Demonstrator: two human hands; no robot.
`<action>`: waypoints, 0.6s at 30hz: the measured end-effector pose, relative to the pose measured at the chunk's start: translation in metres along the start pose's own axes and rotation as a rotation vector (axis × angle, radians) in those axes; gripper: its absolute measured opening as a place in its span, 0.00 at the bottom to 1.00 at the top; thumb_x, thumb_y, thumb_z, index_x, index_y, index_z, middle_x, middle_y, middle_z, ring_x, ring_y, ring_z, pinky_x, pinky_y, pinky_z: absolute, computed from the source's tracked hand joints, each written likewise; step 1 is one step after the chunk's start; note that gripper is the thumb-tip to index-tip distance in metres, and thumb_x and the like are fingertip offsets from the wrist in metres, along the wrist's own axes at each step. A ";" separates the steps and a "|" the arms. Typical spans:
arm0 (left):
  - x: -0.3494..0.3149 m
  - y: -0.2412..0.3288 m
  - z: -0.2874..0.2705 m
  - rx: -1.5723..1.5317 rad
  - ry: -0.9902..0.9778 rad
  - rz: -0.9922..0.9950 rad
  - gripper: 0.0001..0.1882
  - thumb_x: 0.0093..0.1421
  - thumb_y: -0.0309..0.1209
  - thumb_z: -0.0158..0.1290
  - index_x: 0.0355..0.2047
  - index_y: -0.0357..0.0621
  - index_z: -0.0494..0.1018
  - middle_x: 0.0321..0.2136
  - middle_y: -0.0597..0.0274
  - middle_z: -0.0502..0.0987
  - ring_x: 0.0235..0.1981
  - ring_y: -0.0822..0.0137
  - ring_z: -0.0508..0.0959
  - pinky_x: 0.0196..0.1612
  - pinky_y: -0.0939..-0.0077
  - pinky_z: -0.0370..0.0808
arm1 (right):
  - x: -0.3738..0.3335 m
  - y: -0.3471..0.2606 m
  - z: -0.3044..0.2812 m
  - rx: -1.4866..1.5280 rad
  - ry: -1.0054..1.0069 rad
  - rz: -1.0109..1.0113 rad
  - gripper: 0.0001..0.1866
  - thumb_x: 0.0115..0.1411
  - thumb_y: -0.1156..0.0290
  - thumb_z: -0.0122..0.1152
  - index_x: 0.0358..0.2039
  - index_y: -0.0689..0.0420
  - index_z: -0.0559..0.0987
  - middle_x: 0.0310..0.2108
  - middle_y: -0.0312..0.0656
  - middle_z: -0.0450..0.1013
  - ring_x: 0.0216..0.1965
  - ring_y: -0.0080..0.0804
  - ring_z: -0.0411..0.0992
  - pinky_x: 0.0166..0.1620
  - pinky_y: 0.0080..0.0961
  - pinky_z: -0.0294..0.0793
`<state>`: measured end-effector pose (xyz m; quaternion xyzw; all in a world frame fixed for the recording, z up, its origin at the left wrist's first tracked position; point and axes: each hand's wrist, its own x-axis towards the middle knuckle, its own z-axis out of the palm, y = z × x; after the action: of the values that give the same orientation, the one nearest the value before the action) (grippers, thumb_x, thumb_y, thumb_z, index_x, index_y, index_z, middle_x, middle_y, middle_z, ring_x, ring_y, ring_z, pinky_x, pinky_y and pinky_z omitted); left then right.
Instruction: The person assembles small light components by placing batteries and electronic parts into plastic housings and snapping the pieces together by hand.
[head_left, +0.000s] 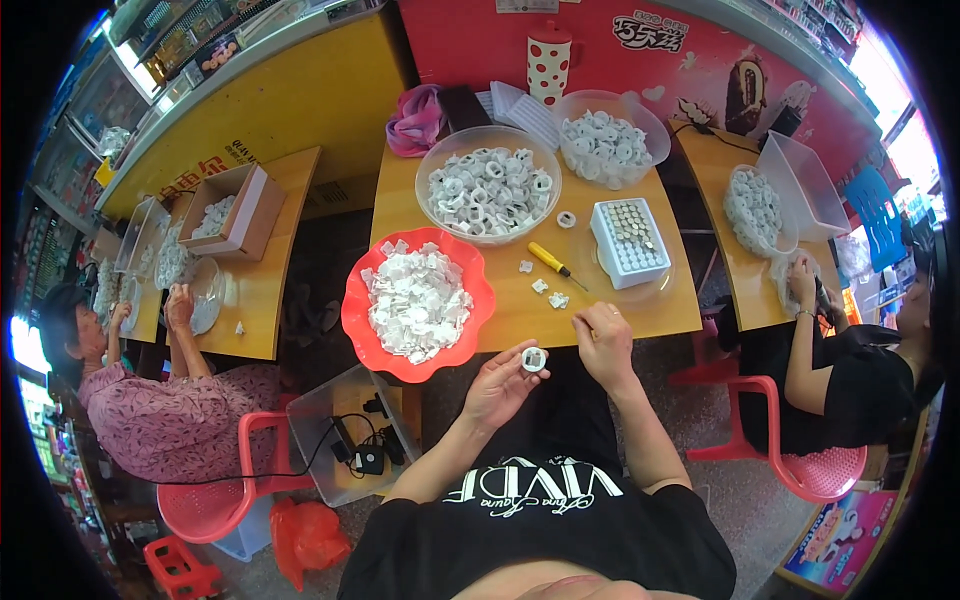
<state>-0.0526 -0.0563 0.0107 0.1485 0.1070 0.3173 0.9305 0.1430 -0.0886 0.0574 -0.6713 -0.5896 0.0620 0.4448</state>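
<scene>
My left hand (pixel 500 385), in front of the table edge, grips a round white plastic housing (pixel 534 360) with a dark square opening in its middle. My right hand (pixel 604 345) is curled closed beside it at the table's front edge; whatever its fingertips pinch, if anything, is hidden. Above the hands, a yellow-handled screwdriver (pixel 548 259) lies on the table near a few small white plastic pieces (pixel 540 286). One white ring (pixel 566 219) lies by itself farther back. A red wavy-rimmed bowl (pixel 356 315) heaped with small flat white pieces stands to the left.
Behind are two clear bowls (pixel 488 240) (pixel 655 150) of white rings, and a polka-dot tumbler (pixel 548 65). A white tray (pixel 640 276) of small metal-topped cylinders stands right. People work at side tables left (pixel 180 420) and right (pixel 850 375). A clear bin (pixel 320 440) holds black cables below.
</scene>
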 end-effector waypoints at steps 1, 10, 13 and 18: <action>0.002 0.002 -0.001 -0.020 0.004 0.008 0.18 0.67 0.28 0.44 0.55 0.33 0.67 0.47 0.45 0.74 0.42 0.56 0.78 0.45 0.72 0.76 | 0.006 0.000 0.001 -0.136 0.054 -0.073 0.02 0.51 0.79 0.61 0.26 0.62 0.76 0.26 0.47 0.70 0.29 0.45 0.69 0.32 0.36 0.68; -0.007 0.010 -0.006 0.028 0.038 0.032 0.18 0.67 0.28 0.45 0.55 0.33 0.67 0.49 0.48 0.74 0.43 0.59 0.78 0.46 0.74 0.74 | 0.071 0.037 -0.057 -0.430 0.325 -0.168 0.03 0.50 0.79 0.61 0.27 0.60 0.77 0.31 0.48 0.71 0.36 0.46 0.70 0.38 0.40 0.67; -0.006 0.008 -0.010 0.020 0.023 0.013 0.18 0.67 0.28 0.44 0.55 0.32 0.66 0.48 0.46 0.74 0.41 0.57 0.78 0.46 0.72 0.75 | 0.080 0.069 -0.075 -0.488 0.374 -0.079 0.04 0.49 0.79 0.61 0.28 0.60 0.79 0.33 0.47 0.72 0.37 0.47 0.70 0.39 0.40 0.67; -0.001 0.006 -0.013 0.009 -0.009 -0.035 0.18 0.66 0.29 0.46 0.55 0.34 0.68 0.47 0.47 0.75 0.41 0.57 0.78 0.47 0.69 0.75 | 0.081 0.072 -0.071 -0.545 0.279 -0.063 0.05 0.47 0.76 0.65 0.28 0.56 0.80 0.43 0.46 0.72 0.45 0.45 0.68 0.43 0.39 0.65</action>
<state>-0.0606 -0.0494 0.0004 0.1521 0.1067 0.2996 0.9358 0.2634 -0.0510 0.0872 -0.7493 -0.5383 -0.2050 0.3266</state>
